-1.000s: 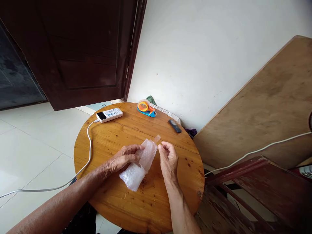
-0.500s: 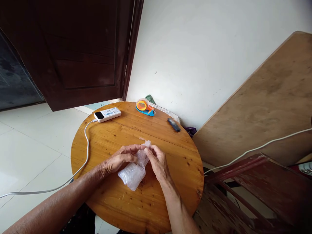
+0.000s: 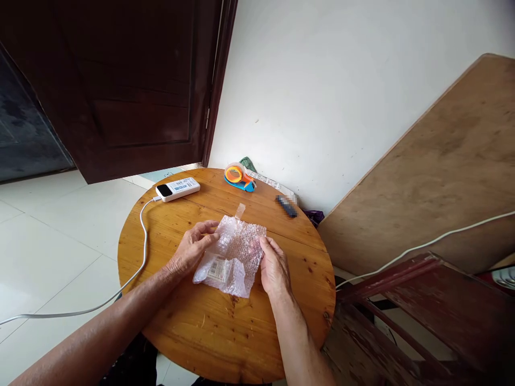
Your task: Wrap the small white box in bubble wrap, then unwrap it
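Where it was rolled, the bubble wrap (image 3: 235,254) (label showing) now lies unfolded, left hand (image 3: 192,251) and right hand (image 3: 273,265) pinching its edges.

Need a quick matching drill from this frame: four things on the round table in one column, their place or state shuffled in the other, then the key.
Things:
1. bubble wrap
2. tape dispenser
3. power bank
4. strip of tape

Place or state:
A. at the table's far edge, near the wall
B. spread open between the left hand and right hand
C. sticking out from the wrap's far edge
D. plugged into a white cable, far left of the table

Pairs: 1-B, 2-A, 3-D, 4-C
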Motion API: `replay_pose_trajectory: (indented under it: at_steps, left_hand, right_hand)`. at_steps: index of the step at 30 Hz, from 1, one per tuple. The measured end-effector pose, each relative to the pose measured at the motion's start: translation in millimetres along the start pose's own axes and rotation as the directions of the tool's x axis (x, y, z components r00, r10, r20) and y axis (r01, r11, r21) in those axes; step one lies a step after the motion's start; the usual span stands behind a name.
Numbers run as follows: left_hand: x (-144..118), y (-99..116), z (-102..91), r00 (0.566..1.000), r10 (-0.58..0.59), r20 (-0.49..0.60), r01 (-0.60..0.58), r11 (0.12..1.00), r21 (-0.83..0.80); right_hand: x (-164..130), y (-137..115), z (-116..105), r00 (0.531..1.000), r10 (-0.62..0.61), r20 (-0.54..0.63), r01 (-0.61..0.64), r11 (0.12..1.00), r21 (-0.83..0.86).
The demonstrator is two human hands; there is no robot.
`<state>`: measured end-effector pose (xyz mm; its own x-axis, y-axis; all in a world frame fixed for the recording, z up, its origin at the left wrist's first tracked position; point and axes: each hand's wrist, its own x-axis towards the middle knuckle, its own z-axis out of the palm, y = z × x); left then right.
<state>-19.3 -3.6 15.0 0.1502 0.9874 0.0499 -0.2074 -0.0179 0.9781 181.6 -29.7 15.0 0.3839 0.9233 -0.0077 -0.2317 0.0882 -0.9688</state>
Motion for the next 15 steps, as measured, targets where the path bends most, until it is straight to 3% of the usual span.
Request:
replay_pose_trajectory:
  at_steps: [3, 7, 9, 12, 15]
  left_hand:
    - [-2.8, 3.4, -4.6, 0.970, 0.242, 0.030, -0.234, 0.889, 0.393]
    - [-4.6, 4.0, -7.4, 0.952, 0.232, 0.199, -0.304, 0.783, 0.543]
    - [-3.8, 1.1, -6.3, 0.958, 0.186, 0.219, -0.281, 0.765, 0.579]
    - [-1.6, -3.1, -4.2, 0.988, 0.100, 0.120, -0.151, 0.810, 0.567]
    - [2.5, -3.3, -7.0, 0.998, -0.023, -0.059, 0.038, 0.962, 0.269]
  right_hand:
    - [0.1, 0.8, -0.8, 1.000, 0.013, 0.007, -0.013, 1.000, 0.013]
    - [-0.7, 0.1, -1.3, 1.000, -0.014, 0.007, 0.014, 1.000, -0.007]
    - [-1.0, -0.7, -1.6, 0.999, -0.032, 0.005, 0.032, 0.999, -0.035]
    - [-1.0, -2.1, -2.4, 0.998, -0.066, 0.003, 0.066, 0.996, -0.064]
    - [0.6, -2.8, -4.4, 0.995, -0.096, -0.040, 0.094, 0.994, -0.058]
